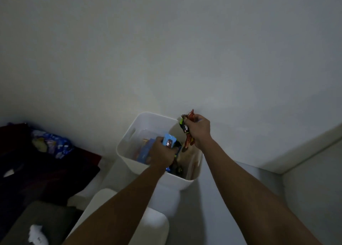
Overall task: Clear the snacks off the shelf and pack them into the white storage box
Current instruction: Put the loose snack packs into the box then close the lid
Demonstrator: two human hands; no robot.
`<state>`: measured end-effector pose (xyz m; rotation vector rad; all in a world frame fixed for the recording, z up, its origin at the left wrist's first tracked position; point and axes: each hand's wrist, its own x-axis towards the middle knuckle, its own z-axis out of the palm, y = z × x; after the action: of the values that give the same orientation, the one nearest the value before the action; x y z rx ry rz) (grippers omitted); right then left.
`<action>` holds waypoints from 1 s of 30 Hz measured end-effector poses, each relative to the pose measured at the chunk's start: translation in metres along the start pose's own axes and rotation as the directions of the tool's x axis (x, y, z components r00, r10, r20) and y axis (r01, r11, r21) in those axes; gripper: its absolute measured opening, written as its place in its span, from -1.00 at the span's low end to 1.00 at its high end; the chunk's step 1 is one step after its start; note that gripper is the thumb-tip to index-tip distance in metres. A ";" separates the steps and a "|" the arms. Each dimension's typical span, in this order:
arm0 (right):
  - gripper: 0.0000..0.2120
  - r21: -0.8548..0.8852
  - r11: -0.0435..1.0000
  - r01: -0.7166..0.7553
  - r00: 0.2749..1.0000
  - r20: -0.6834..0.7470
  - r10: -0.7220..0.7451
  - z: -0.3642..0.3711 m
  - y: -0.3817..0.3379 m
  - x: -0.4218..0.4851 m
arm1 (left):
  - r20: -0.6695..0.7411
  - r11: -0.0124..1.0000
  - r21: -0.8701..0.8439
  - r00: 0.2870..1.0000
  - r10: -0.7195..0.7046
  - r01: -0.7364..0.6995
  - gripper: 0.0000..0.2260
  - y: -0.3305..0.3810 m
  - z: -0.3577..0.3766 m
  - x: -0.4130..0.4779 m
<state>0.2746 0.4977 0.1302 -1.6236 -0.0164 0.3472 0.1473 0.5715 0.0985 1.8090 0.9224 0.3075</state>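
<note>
At far left a dark heap of fabric (42,163) lies in shadow, with a crumpled blue and white bag (53,144) resting on its upper edge. Lower down sits a grey cushion (42,220) carrying a small white scrap (38,233), and just right of it a white rounded lid (148,224) shows beneath the forearms. The white box (129,137) stands against the pale wall (166,50), tall, with rounded corners and a slot handle cut into its left side; its open top shows several packets (143,150) already inside, in blue, orange and dark wrappers, too dim to read. The left hand (162,154) is inside the mouth of the box, its fingers curled tight around a light blue packet (169,140) with a dark picture on its face. To the right, the right hand (198,129) hangs over the far right corner of the box, just above the rim, fingers closed on a bunch of slim wrappers (187,131): one black with white lettering and a lime green end, the others red and orange, their ends sticking out above and below the fist. A pale ledge (305,152) runs off along the right side.
</note>
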 end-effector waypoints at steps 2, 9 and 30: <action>-0.84 -0.055 0.998 0.000 1.000 -0.006 -0.001 0.013 0.003 -0.002 | 0.134 0.999 -0.016 0.990 -0.048 0.051 -0.49 -0.004 -0.001 0.006; -0.57 0.011 0.995 -0.102 0.995 -0.006 0.102 0.037 -0.007 -0.013 | 0.455 0.944 -0.246 0.886 -0.085 0.218 -0.39 0.007 -0.021 0.021; -0.82 -0.444 0.892 -0.086 0.965 -0.260 -0.036 0.035 0.163 -0.236 | 0.304 0.792 0.341 0.857 0.417 -0.506 -0.37 -0.172 -0.162 -0.018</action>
<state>0.0094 0.4657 0.0201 -2.1272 0.1350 0.1479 -0.0373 0.6980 0.0210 2.4100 0.3855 0.2249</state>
